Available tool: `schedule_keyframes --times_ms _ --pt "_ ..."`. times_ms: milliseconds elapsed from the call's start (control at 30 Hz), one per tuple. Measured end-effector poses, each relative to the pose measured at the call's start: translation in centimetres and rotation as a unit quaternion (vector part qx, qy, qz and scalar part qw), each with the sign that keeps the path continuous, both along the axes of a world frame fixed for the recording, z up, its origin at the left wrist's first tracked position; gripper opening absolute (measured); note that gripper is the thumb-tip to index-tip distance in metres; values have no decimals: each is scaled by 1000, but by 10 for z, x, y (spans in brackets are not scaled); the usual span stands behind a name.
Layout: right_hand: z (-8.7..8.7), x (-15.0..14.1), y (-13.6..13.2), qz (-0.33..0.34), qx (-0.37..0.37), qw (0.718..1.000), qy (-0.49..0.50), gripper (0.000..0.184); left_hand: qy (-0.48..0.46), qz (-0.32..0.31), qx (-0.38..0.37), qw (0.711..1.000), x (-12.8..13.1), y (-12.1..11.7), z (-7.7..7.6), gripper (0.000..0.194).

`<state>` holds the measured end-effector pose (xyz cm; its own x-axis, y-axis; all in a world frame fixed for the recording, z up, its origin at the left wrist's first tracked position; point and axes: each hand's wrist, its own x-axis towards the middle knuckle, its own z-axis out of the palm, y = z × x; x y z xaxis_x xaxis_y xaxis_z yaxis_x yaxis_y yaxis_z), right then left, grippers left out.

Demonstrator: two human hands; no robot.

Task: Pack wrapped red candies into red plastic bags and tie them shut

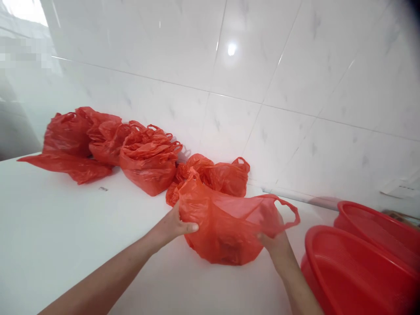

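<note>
Between my two hands a red plastic bag [219, 218] is spread wide, its mouth facing up and a loop handle standing out at the right. Something dark shows faintly through its lower part; I cannot make out what. My left hand [177, 225] grips the bag's left side, with the thumb in front and the fingers behind the plastic. On the right side my right hand [274, 238] holds it too, its fingers partly hidden by the film. The bag's bottom is at or just above the white table [147, 262].
Along the tiled wall [183, 52] stand several filled red bags [149, 162], with a flat red bag [74, 166] at far left. Two red plastic basins [357, 271] sit at the right. A small scrap [103, 189] lies on the table.
</note>
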<state>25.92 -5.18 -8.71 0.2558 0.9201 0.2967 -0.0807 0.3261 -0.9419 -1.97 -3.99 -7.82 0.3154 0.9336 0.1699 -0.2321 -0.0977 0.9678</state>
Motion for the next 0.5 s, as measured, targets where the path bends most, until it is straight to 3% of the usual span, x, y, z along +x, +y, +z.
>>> schedule_keyframes --times_ms 67,133,200,300,400,500 --pt "12 -10 -4 6 -65 998 -3 67 -25 -60 -5 998 10 1 5 57" --pt "22 -15 -12 41 -122 992 12 50 -31 -74 -6 997 16 2 9 38" --pt "30 -15 -22 73 -135 987 48 40 -51 -77 -19 996 19 4 10 25" --pt "39 -11 -31 66 -107 989 74 33 -153 -50 -49 986 25 9 11 20" --pt "37 -10 -19 74 -80 990 87 31 -267 -15 -102 958 34 19 6 22" --pt "19 -14 13 136 -105 974 149 37 -324 4 -186 928 43 32 -5 21"
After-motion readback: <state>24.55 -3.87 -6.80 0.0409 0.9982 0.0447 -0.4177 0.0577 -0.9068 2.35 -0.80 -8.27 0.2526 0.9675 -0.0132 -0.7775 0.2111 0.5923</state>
